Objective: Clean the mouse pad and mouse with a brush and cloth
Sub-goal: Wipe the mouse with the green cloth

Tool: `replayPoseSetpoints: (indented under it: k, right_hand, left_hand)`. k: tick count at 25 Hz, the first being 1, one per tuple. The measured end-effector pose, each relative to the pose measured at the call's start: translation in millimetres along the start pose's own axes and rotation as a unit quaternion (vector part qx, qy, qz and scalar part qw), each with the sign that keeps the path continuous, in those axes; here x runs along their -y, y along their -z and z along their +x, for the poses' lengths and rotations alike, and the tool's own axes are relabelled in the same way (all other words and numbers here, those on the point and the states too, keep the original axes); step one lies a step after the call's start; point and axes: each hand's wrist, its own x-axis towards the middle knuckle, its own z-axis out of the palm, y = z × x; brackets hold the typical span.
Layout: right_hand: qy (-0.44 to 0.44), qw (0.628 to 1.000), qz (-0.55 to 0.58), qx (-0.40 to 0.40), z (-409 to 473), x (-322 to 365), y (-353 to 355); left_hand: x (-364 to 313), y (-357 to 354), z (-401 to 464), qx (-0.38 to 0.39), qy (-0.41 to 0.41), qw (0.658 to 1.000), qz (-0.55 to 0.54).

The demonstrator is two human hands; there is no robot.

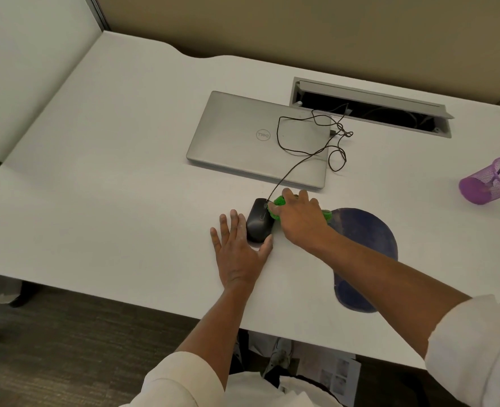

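Note:
A black wired mouse [259, 221] sits on the white desk [110, 177] near its front middle. My left hand [238, 251] lies flat on the desk with straight fingers, its thumb and forefinger bracketing the mouse's left side and rear. My right hand [297, 220] grips a green fluffy cloth [278, 202] and presses it against the mouse's right front side. A dark blue mouse pad [366, 230] lies to the right, partly under my right forearm. No brush is clearly visible.
A shut silver laptop [260, 139] lies behind the mouse, the mouse's black cable [310, 133] looping across its lid. An open cable tray [372, 108] is set in the desk at the back right. A purple mesh cup [491, 182] lies tipped at the right edge.

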Motion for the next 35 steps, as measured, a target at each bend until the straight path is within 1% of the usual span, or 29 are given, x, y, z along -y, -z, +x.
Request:
replayPoseSetpoints:
  k: [5,8,9,11,13,15,18,21,22,23,24,26,27,28,29,32,35]
  right_hand:
    - [0.027,0.999,0.023,-0.009,-23,7,-1]
    - [0.060,0.997,0.041,-0.013,-29,2,1]
    - [0.048,0.998,0.046,-0.019,-25,-4,4]
    - [-0.011,0.998,0.049,-0.035,-10,-12,9]
    - [-0.035,0.998,0.049,-0.027,-2,-6,13]
    - [-0.021,0.998,0.045,-0.028,-7,12,8]
    - [0.005,0.998,0.046,-0.052,-32,36,-4]
    - [0.073,0.992,0.081,-0.062,-52,35,-8]
    - [0.075,0.988,0.107,-0.078,-55,27,-6]
    - [0.055,0.984,0.140,-0.100,-54,17,-4]
    - [0.014,0.977,0.175,-0.124,-51,5,-1]
    - [-0.089,0.954,0.239,-0.160,-39,-24,2]
    - [-0.123,0.943,0.257,-0.170,-31,-37,4]
    - [-0.136,0.938,0.265,-0.177,-23,-48,5]
    - [-0.131,0.938,0.266,-0.180,-14,-55,6]
    - [-0.078,0.949,0.251,-0.174,11,-54,6]
    - [-0.068,0.965,0.203,-0.151,27,-41,-2]
  left_hand:
    - [-3,3,0,0.001,0.002,1.000,-0.004]
    - [-3,5,-1,0.004,0.002,1.000,-0.006]
    - [-3,6,-1,0.006,0.003,1.000,-0.006]
    - [-4,7,-1,0.009,0.005,1.000,-0.002]
    - [-4,9,-1,0.015,0.007,1.000,-0.002]
    - [-4,9,-1,0.021,0.010,1.000,-0.005]
    - [-4,9,-1,0.038,0.009,0.999,0.003]
    - [-4,10,0,0.048,0.005,0.999,0.014]
    - [-4,11,0,0.046,0.006,0.999,0.010]
    - [-4,12,-1,0.040,0.012,0.999,0.000]
    - [-4,13,-1,0.030,0.021,0.999,-0.012]
    - [-4,14,0,0.009,0.041,0.999,-0.025]
    - [-2,14,3,0.003,0.050,0.998,-0.026]
    - [-1,15,5,0.001,0.054,0.998,-0.023]
    - [0,16,8,0.002,0.055,0.998,-0.018]
    - [2,18,11,0.003,0.049,0.999,-0.008]
    - [2,18,10,0.002,0.046,0.999,-0.013]
